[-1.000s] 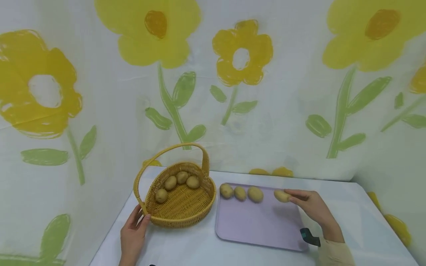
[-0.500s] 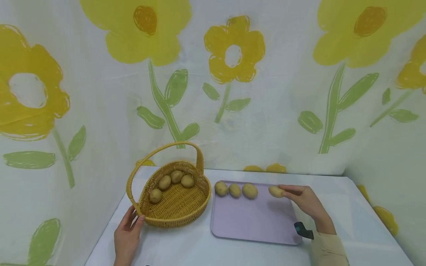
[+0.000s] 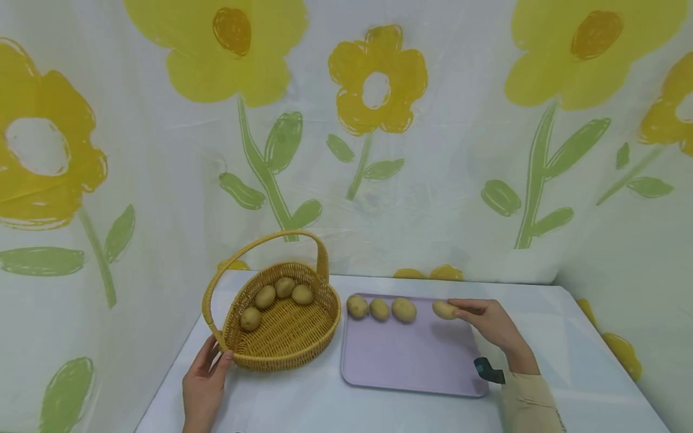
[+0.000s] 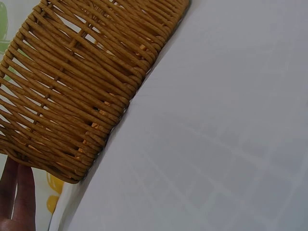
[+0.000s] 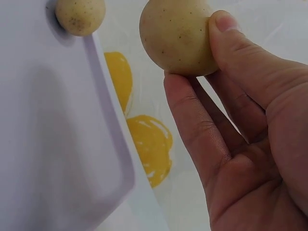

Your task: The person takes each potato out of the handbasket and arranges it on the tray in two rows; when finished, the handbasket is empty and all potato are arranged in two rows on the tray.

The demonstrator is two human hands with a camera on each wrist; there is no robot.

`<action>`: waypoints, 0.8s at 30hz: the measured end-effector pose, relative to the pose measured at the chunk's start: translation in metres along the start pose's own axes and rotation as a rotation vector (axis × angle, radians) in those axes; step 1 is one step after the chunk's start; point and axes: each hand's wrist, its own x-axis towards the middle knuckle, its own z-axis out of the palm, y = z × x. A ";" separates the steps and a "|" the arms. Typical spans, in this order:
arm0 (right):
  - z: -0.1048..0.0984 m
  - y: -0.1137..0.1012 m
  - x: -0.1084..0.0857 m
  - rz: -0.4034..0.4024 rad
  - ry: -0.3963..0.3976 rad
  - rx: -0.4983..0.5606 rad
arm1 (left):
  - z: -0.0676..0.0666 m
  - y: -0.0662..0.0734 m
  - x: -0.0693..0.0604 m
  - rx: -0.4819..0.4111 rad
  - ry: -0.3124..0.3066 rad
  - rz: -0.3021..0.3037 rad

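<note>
My right hand [image 3: 489, 325] pinches a potato [image 3: 444, 310] between thumb and fingertips, holding it over the right back part of the lilac tray [image 3: 411, 367]. In the right wrist view the held potato [image 5: 178, 38] is cut off by the top edge. Three potatoes [image 3: 403, 310] lie in a row along the tray's back left. My left hand [image 3: 204, 385] holds the near left corner of the wicker basket [image 3: 281, 362], by the foot of its handle. Several potatoes [image 3: 265, 297] lie inside along the back left wall. In the left wrist view, two fingers [image 4: 24, 197] touch the basket's woven side.
Basket and tray stand side by side on a white table [image 3: 303, 403], with a narrow gap between them. The basket's tall arched handle [image 3: 260, 242] rises over its left and back. A flower-printed cloth [image 3: 422, 222] hangs behind the table.
The whole head view has shifted left as the camera turned slightly. The right hand with its potato is a little nearer the row of potatoes. The left hand stays at the basket.
</note>
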 end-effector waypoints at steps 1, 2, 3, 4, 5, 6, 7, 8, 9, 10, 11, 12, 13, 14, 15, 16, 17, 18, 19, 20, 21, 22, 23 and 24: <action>0.000 0.000 0.001 -0.001 -0.004 -0.002 | 0.000 0.000 0.000 0.000 0.002 0.001; 0.000 0.000 0.002 0.006 -0.006 -0.001 | 0.000 0.001 0.000 0.002 0.002 0.002; 0.001 0.000 0.003 0.013 -0.010 -0.002 | 0.000 0.001 0.000 0.004 0.002 0.002; 0.001 0.000 0.003 0.016 -0.015 -0.006 | 0.000 0.001 0.000 0.005 0.003 0.002; 0.001 0.000 0.004 0.022 -0.021 -0.008 | 0.000 0.001 0.000 0.002 0.007 0.005; 0.001 -0.001 0.004 0.030 -0.023 -0.008 | 0.000 0.000 0.000 0.002 0.011 0.006; 0.002 -0.001 0.005 0.037 -0.026 -0.016 | 0.000 0.000 0.000 0.002 0.014 0.005; 0.002 -0.001 0.005 0.045 -0.027 -0.018 | 0.000 -0.001 0.000 0.003 0.016 0.005; 0.003 -0.001 0.006 0.044 -0.031 -0.026 | 0.001 -0.002 0.000 0.002 0.021 0.001; 0.003 -0.001 0.007 0.043 -0.033 -0.032 | 0.001 -0.003 0.000 0.002 0.022 0.001; 0.003 0.000 0.007 0.045 -0.035 -0.037 | 0.001 -0.003 0.000 0.005 0.023 0.002; 0.004 0.000 0.008 0.046 -0.033 -0.043 | 0.001 -0.003 0.001 0.009 0.022 -0.001; 0.004 0.001 0.009 0.046 -0.036 -0.049 | 0.001 -0.003 0.001 0.009 0.020 0.000; 0.004 0.002 0.009 0.049 -0.039 -0.049 | 0.001 -0.003 0.001 0.008 0.019 0.002; 0.005 0.002 0.010 0.048 -0.043 -0.055 | 0.001 -0.004 0.001 0.005 0.019 0.005; 0.005 0.003 0.011 0.050 -0.046 -0.052 | 0.001 -0.004 0.000 0.003 0.018 0.011; 0.006 0.004 0.012 0.052 -0.050 -0.050 | 0.001 -0.004 0.000 0.001 0.018 0.015; 0.007 0.006 0.013 0.056 -0.054 -0.046 | 0.001 -0.004 0.000 -0.002 0.018 0.018; 0.008 0.007 0.014 0.057 -0.063 -0.048 | 0.001 -0.004 0.000 -0.004 0.018 0.021; 0.009 0.008 0.015 0.059 -0.068 -0.048 | 0.001 -0.004 0.000 -0.004 0.020 0.025; 0.010 0.009 0.015 0.057 -0.073 -0.046 | 0.001 -0.004 0.000 0.001 0.020 0.027; 0.012 0.010 0.016 0.058 -0.078 -0.047 | 0.001 -0.004 0.000 0.005 0.022 0.028; 0.013 0.012 0.017 0.058 -0.084 -0.053 | 0.001 -0.004 0.000 0.008 0.023 0.027; 0.014 0.013 0.017 0.061 -0.087 -0.054 | 0.001 -0.004 0.000 0.009 0.024 0.028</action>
